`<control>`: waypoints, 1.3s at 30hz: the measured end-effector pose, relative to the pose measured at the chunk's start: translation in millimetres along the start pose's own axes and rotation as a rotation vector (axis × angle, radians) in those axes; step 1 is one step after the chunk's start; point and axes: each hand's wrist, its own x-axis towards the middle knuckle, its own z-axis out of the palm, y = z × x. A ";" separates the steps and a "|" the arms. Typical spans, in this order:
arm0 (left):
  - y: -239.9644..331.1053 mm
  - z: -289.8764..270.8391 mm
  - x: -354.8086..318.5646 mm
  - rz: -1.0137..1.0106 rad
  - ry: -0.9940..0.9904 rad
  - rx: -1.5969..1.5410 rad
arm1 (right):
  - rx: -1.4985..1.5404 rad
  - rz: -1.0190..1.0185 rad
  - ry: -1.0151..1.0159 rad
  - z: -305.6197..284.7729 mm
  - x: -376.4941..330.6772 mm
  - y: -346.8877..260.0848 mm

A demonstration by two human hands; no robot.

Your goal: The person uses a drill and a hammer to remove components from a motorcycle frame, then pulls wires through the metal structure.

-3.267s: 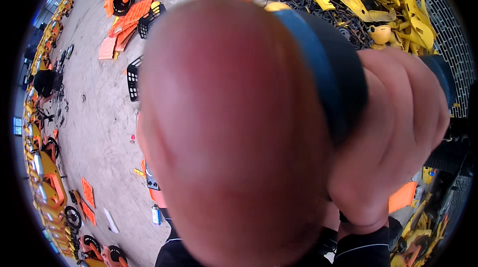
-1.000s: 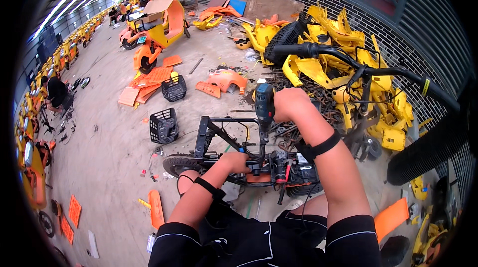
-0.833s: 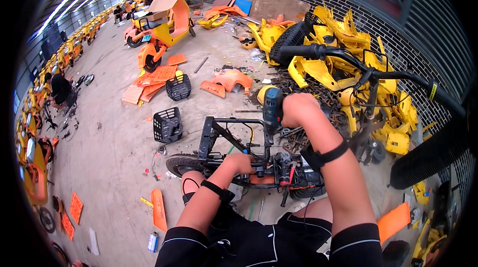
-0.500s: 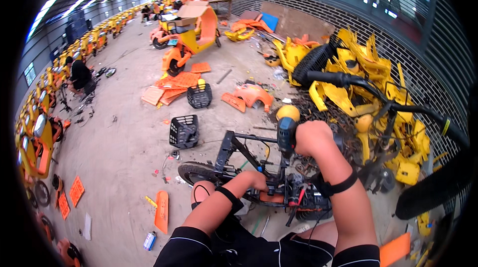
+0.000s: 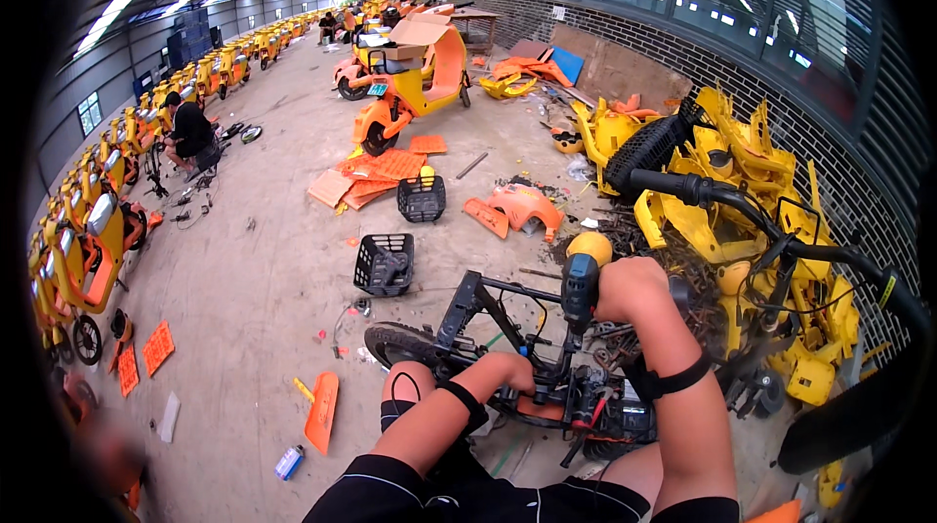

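A stripped black scooter frame (image 5: 488, 313) lies low in front of me, its rear tyre (image 5: 395, 345) to the left. My right hand (image 5: 630, 289) grips a cordless drill (image 5: 581, 279) with a yellow top, held upright and pointing down into the frame. My left hand (image 5: 508, 372) rests on the lower frame near red and black parts (image 5: 586, 406). Both wrists wear black straps. Black handlebars (image 5: 742, 216) arc across the right side.
Two black plastic baskets (image 5: 386, 264) (image 5: 422, 198) stand on the concrete floor. Orange panels (image 5: 376, 172) and a fender (image 5: 517, 209) lie beyond. Yellow body parts (image 5: 742, 181) pile against the brick wall. A row of scooters (image 5: 88, 230) lines the left, where a person (image 5: 190, 133) crouches.
Earlier a hand covered the lens. Since then my view has tilted up, showing more of the hall. The drill stays upright over the frame in my right hand.
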 end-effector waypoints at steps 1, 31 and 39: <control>0.4 0.1 0.5 -0.002 -0.014 0.002 | -0.010 -0.013 -0.010 0.7 0.6 -1.5; 8.8 -18.8 -18.6 0.029 0.004 -0.041 | 0.208 -0.208 0.147 23.2 38.8 51.6; 13.4 -32.1 -26.5 -0.127 -0.104 -0.134 | 0.389 -0.201 0.064 42.4 4.4 51.1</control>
